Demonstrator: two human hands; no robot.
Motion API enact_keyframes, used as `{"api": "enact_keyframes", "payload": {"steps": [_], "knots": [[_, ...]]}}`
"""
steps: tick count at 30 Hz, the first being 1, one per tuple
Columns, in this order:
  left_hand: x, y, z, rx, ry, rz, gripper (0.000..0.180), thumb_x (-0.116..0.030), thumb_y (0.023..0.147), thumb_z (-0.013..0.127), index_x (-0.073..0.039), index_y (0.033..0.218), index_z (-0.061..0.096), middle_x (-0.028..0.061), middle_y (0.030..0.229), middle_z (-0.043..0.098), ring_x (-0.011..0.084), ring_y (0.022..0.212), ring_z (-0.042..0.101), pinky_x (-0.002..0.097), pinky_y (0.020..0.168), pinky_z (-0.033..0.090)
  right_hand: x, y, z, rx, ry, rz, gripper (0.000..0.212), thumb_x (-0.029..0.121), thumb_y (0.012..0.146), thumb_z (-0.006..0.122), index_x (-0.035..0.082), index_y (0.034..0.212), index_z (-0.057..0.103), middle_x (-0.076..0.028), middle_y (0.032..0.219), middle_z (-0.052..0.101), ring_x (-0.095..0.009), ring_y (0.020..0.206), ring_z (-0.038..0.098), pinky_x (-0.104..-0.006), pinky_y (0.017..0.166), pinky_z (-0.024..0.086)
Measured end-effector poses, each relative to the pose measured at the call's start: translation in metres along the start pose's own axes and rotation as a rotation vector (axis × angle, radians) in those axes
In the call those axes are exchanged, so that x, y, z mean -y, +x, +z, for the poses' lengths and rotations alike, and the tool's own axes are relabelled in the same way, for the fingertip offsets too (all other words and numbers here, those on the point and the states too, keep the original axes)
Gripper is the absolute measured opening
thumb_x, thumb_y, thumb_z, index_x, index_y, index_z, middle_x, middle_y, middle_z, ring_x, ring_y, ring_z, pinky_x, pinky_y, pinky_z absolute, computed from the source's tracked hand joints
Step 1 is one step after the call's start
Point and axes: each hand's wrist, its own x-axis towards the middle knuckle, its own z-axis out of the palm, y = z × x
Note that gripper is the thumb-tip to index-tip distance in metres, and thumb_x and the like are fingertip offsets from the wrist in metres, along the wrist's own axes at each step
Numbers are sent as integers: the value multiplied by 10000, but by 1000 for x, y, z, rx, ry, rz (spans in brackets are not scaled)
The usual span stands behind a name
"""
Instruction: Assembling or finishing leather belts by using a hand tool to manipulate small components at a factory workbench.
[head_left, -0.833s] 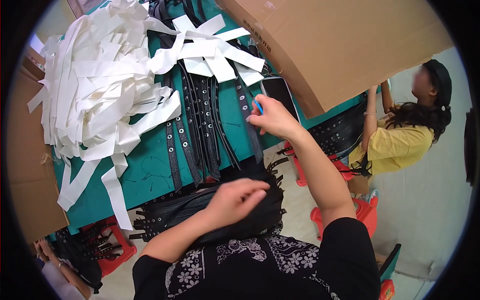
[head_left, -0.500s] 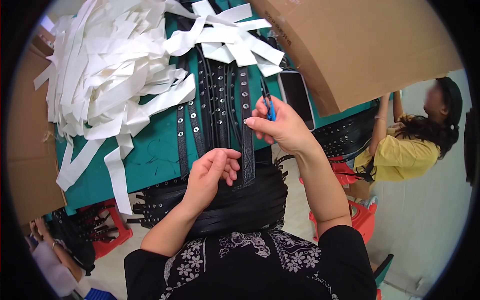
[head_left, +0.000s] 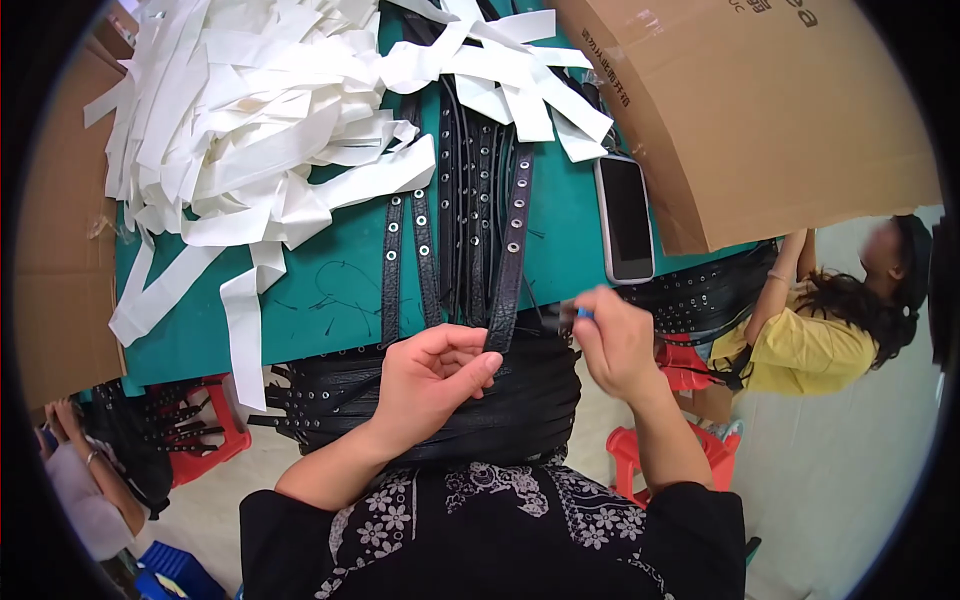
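Between the thumb and fingers of my left hand (head_left: pixel 428 388) is the near end of a black leather belt strap (head_left: pixel 509 270) with a row of silver eyelets. Its far part lies on the green table and passes under white strips. My right hand (head_left: pixel 622 345), to the right of the strap, is closed around small blue-handled snips (head_left: pixel 584 313); their blades are smeared by motion. More eyeleted black straps (head_left: pixel 391 270) lie side by side left of the held one. A thick bundle of black straps (head_left: pixel 340 395) rests across my lap, below the table edge.
White strips (head_left: pixel 250 130) are heaped on the green table (head_left: pixel 180 345). A phone (head_left: pixel 627 220) lies at the right, beside a large cardboard box (head_left: pixel 760 130). Another box (head_left: pixel 60 250) stands at the left. Co-workers sit on both sides; a red stool (head_left: pixel 625 455) is on the floor.
My left hand has taken the strap's end between thumb and fingers. My right hand has left the strap and moved right and down with the snips. The view has shifted slightly.
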Motion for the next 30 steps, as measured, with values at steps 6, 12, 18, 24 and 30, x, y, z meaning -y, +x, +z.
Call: {"api": "enact_keyframes", "payload": {"steps": [6,12,18,24,30], "knots": [[-1,3,7,5,67,-27,186,34,794,610,26,974,563,65,781,604,85,647,591,188,534,491,19,-7,1,9,-83,-140,374,414,793,577,47,856,542,-35,668,530,-206,540,552,-300,463,414],[2,6,11,25,95,-49,168,35,792,609,25,954,566,62,783,611,76,645,588,183,530,487,28,2,2,-11,-126,-135,356,394,775,604,52,858,551,-24,651,515,-183,527,539,-289,448,401],[1,9,15,9,98,-41,150,35,789,609,25,934,570,62,773,615,73,630,587,181,520,481,32,6,-1,6,-192,-164,336,371,778,613,44,827,554,-50,635,521,-219,530,534,-311,468,403],[-3,12,15,44,58,-68,140,20,794,609,18,930,575,63,755,615,77,620,587,183,509,473,30,7,-1,16,-146,-143,322,373,796,594,54,822,556,-50,626,517,-217,525,532,-312,464,400],[-1,13,15,50,6,-96,138,19,795,609,21,929,576,66,749,616,78,610,582,186,510,470,32,7,-2,0,-146,-139,305,363,796,597,60,803,560,-49,622,519,-219,520,530,-315,461,399]]}}
